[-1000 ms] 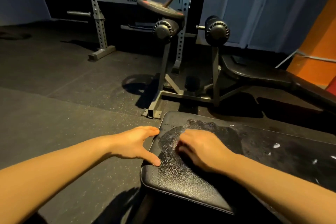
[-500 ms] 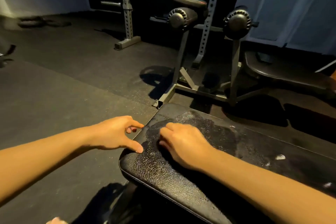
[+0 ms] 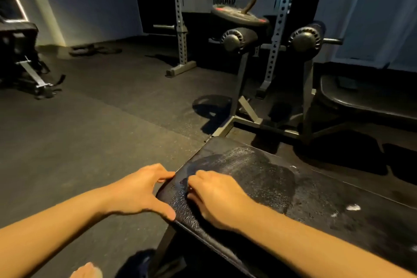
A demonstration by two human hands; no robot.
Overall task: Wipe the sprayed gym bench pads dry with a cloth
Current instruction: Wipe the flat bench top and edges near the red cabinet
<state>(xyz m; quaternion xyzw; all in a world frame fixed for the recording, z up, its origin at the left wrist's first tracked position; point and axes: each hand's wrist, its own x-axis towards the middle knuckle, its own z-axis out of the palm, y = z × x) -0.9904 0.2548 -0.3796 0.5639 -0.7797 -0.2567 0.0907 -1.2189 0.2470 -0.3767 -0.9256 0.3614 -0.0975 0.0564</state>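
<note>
In the lower right of the frame, the black bench pad (image 3: 316, 198) runs from the centre down toward the right edge, with its end corner pointing at your hands. A wet, smeared patch (image 3: 243, 165) glistens across that end, and a few white flecks (image 3: 353, 207) sit further right on the pad.

Your left hand (image 3: 137, 189) clasps the pad's end. The thumb lies on the near corner and the fingers curl against the edge above it. Your right hand (image 3: 216, 198) rests knuckles-up on the wet surface just right of it, with the fingers tucked under. A dark shape shows at the fingertips, but you cannot tell from here whether it is the cloth.

Across the upper centre stand two padded rollers (image 3: 239, 39) on a grey frame, with a weight plate (image 3: 239, 17) above the left one. The dark rubber floor (image 3: 90, 131) fills the left side.
</note>
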